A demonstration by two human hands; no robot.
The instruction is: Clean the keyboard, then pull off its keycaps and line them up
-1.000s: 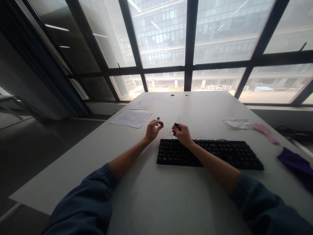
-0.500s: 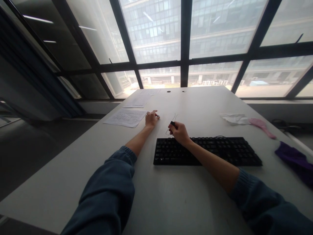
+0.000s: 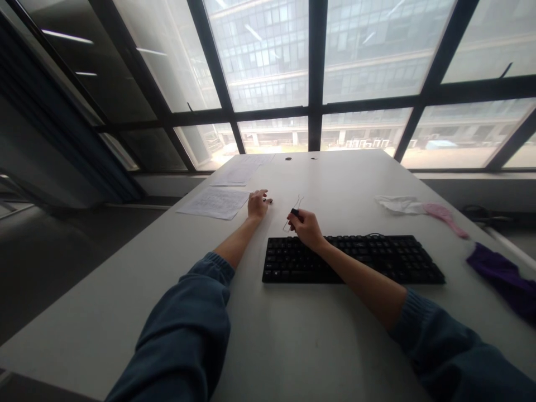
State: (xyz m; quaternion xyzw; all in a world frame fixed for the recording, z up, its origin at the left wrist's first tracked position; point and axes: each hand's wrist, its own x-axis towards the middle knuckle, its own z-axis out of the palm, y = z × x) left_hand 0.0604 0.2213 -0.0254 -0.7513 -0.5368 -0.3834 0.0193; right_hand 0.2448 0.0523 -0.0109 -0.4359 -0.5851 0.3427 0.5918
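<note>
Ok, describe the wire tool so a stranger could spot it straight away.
On the white table, find the black keyboard. Near its far edge, the right hand grips the wire tool. Unlike its neighbours, it has a black part with thin wire showing on both sides.

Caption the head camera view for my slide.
Right hand grips a wire tool near the keyboard; left hand beside a paper sheet.

An office, or a room much like one: a plain white table [image 3: 268,340] carries a keyboard [image 3: 276,262], with papers [image 3: 213,202] along its left edge toward the far corner. Beyond the far edge, tall dark-framed windows [image 3: 316,84] mirror strip lights [image 3: 67,37] and face a many-windowed building [image 3: 263,58].
</note>
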